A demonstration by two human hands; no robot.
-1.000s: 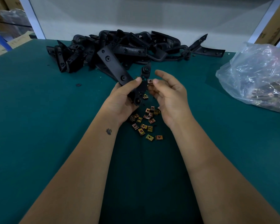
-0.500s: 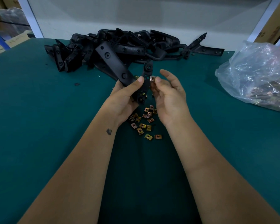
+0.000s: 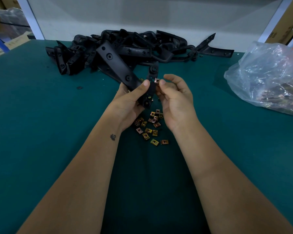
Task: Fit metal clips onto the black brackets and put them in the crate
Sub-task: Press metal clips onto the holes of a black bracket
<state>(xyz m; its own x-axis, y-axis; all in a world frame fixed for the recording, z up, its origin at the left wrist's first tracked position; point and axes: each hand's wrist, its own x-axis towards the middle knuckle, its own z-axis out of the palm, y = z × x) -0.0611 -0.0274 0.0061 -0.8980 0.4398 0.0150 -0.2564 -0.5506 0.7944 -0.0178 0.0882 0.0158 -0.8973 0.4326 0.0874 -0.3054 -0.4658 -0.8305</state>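
My left hand (image 3: 131, 100) grips a black angled bracket (image 3: 118, 65) above the green table, thumb across its bend. One arm of the bracket slants up to the left, the other stands up beside my thumb. My right hand (image 3: 174, 97) pinches a small metal clip (image 3: 157, 80) between thumb and forefinger, right against the edge of the bracket's upright arm. A second clip shows low on the bracket near my left palm. Several loose brass-coloured clips (image 3: 150, 127) lie on the table under my hands. No crate is in view.
A heap of black brackets (image 3: 142, 48) lies along the table's far edge, by the white wall. A clear plastic bag (image 3: 267, 76) holding more clips sits at the right. The green mat (image 3: 41, 132) covers the table. Cardboard boxes stand beyond the left and right edges.
The bracket and both hands have risen slightly. My right hand has brought the clip up to the edge of the bracket's upright arm, and its fingers have curled in.
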